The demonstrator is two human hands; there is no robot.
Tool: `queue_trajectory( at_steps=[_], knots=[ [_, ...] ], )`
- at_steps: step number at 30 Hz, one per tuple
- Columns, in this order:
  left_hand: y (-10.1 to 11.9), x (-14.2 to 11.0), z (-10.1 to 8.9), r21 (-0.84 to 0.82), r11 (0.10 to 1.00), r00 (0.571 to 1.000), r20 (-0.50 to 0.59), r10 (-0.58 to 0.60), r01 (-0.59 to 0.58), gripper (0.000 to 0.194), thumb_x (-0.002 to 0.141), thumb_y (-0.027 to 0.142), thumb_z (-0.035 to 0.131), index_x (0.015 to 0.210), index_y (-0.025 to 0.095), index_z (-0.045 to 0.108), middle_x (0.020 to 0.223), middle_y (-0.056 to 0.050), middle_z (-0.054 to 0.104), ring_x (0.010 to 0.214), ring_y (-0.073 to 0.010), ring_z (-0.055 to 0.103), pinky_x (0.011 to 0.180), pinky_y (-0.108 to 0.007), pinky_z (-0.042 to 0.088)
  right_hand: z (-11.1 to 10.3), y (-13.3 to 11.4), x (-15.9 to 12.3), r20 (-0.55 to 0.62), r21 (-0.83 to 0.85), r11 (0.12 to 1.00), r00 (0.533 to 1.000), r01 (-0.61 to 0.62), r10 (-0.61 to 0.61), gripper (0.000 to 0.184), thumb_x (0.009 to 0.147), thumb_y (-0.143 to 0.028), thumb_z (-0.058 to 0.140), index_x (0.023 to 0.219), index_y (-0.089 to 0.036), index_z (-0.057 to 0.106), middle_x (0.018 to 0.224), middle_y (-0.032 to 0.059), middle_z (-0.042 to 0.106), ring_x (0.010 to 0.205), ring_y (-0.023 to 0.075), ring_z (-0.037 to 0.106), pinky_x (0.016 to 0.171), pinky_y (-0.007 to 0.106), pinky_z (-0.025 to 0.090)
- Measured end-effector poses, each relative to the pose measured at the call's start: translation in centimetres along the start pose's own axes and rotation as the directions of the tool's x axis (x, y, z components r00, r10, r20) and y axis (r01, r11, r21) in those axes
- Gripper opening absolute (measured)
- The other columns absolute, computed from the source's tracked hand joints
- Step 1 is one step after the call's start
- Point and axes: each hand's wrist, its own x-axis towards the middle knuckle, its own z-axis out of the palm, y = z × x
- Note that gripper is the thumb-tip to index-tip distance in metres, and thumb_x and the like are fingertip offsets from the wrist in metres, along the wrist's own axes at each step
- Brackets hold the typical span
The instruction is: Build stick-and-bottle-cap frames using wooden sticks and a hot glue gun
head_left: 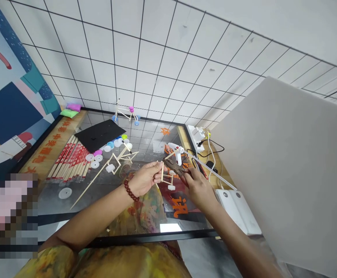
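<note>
My left hand (147, 178) is closed in a pinch on a small wooden-stick frame (167, 177) with white wheels (171, 187), held above the glass tabletop. My right hand (199, 189) grips a pair of worn pliers (174, 167), their dark jaws pointing left toward the frame. How far the jaws are from the sticks I cannot tell. Just behind the pliers lies a white glue gun (176, 151). Left of my left hand sits another stick model (118, 162) with a white wheel and a long chopstick (89, 187) reaching toward the front.
Wrapped chopsticks (70, 160) lie at the left under a black sheet (100, 135). White discs (65, 193) and coloured caps (110, 145) are scattered nearby. A finished-looking stick model (126, 114) stands by the wall. Cables (211, 148) and a white box (238, 210) line the right side.
</note>
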Motion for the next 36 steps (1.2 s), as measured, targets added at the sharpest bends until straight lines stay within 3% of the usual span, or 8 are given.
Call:
queue_trajectory(
  at_steps=[7, 12, 16, 19, 23, 25, 30, 36],
  knots=[
    [0.6, 0.6, -1.0, 0.625, 0.722, 0.955, 0.160, 0.251, -0.295, 0.033, 0.092, 0.038, 0.056, 0.066, 0.017, 0.055, 0.068, -0.001, 0.053, 0.065, -0.0123, 0.045, 0.065, -0.025, 0.034, -0.4, -0.6, -0.2, 0.138, 0.532, 0.838, 0.989, -0.116, 0.049, 0.019, 0.094, -0.028, 0.049, 0.082, -0.020, 0.061, 0.093, 0.0102, 0.063, 0.084, 0.0224, 0.061, 0.076, 0.037, 0.051],
    [1.8, 1.0, -2.2, 0.853, -0.061, 0.749, 0.486, 0.451, -0.518, 0.026, 0.095, 0.019, 0.041, 0.075, 0.020, 0.058, 0.073, -0.004, 0.054, 0.073, -0.0186, 0.048, 0.070, -0.030, 0.033, -0.1, -1.2, -2.0, 0.500, 0.865, 0.142, 0.853, -0.482, -0.148, 0.034, 0.090, -0.050, 0.061, 0.079, -0.019, 0.055, 0.066, -0.0008, 0.055, 0.056, 0.0116, 0.051, 0.054, 0.025, 0.043],
    [1.5, 0.5, -2.0, 0.722, -0.483, 0.541, 0.692, 0.478, -0.495, 0.026, 0.093, 0.014, 0.038, 0.084, 0.020, 0.061, 0.072, -0.005, 0.054, 0.070, -0.0197, 0.044, 0.069, -0.034, 0.033, 1.2, -2.0, -3.3, 0.401, 0.813, -0.280, 0.839, -0.511, -0.368, 0.035, 0.084, -0.051, 0.070, 0.078, -0.018, 0.059, 0.075, 0.0022, 0.060, 0.053, 0.0103, 0.052, 0.048, 0.024, 0.042],
    [0.7, -0.4, -1.2, 0.785, -0.274, 0.581, 0.603, 0.547, -0.556, 0.025, 0.096, 0.019, 0.037, 0.082, 0.019, 0.057, 0.072, -0.004, 0.053, 0.070, -0.0174, 0.045, 0.069, -0.033, 0.034, 1.1, -2.0, -3.0, 0.333, 0.857, -0.306, 0.899, -0.414, -0.284, 0.026, 0.087, -0.042, 0.069, 0.078, -0.018, 0.063, 0.076, 0.0027, 0.059, 0.059, 0.0113, 0.053, 0.054, 0.025, 0.043],
    [0.1, -1.0, -0.1, 0.630, 0.651, 0.896, 0.188, 0.402, -0.424, 0.030, 0.097, 0.039, 0.044, 0.075, 0.019, 0.048, 0.064, 0.003, 0.043, 0.058, -0.0110, 0.038, 0.060, -0.026, 0.033, -1.2, 0.1, -2.2, 0.197, 0.962, -0.215, 0.971, -0.166, 0.134, 0.015, 0.092, -0.037, 0.063, 0.086, -0.023, 0.063, 0.086, 0.0024, 0.059, 0.067, 0.0131, 0.053, 0.059, 0.026, 0.043],
    [0.4, -1.0, 0.3, 0.319, 0.917, 0.970, 0.087, 0.225, -0.241, 0.034, 0.090, 0.049, 0.058, 0.077, 0.018, 0.050, 0.060, 0.006, 0.036, 0.052, -0.0078, 0.031, 0.055, -0.023, 0.030, -2.7, 1.1, -2.1, 0.172, 0.985, -0.029, 0.982, -0.170, 0.082, 0.016, 0.093, -0.035, 0.062, 0.084, -0.022, 0.064, 0.081, 0.0027, 0.058, 0.072, 0.0151, 0.054, 0.064, 0.028, 0.044],
    [1.6, -0.7, 0.5, -0.005, 1.000, 0.998, 0.059, 0.014, -0.014, 0.044, 0.069, 0.047, 0.083, 0.091, 0.013, 0.066, 0.059, 0.009, 0.036, 0.049, -0.0024, 0.028, 0.051, -0.018, 0.030, -4.4, 0.1, -2.1, 0.351, 0.849, 0.481, 0.913, -0.217, -0.207, 0.022, 0.095, -0.031, 0.056, 0.078, -0.018, 0.061, 0.084, 0.0039, 0.056, 0.076, 0.0165, 0.055, 0.070, 0.030, 0.044],
    [1.2, -0.2, -0.4, 0.093, 0.993, 0.997, 0.004, -0.075, 0.075, 0.042, 0.065, 0.042, 0.087, 0.089, 0.010, 0.074, 0.061, 0.007, 0.042, 0.047, -0.0001, 0.032, 0.046, -0.016, 0.029, -3.4, -1.4, -1.7, 0.428, 0.753, 0.625, 0.875, -0.207, -0.225, 0.019, 0.094, -0.027, 0.055, 0.079, -0.019, 0.061, 0.088, 0.0036, 0.056, 0.076, 0.0161, 0.056, 0.069, 0.028, 0.046]
  ],
)
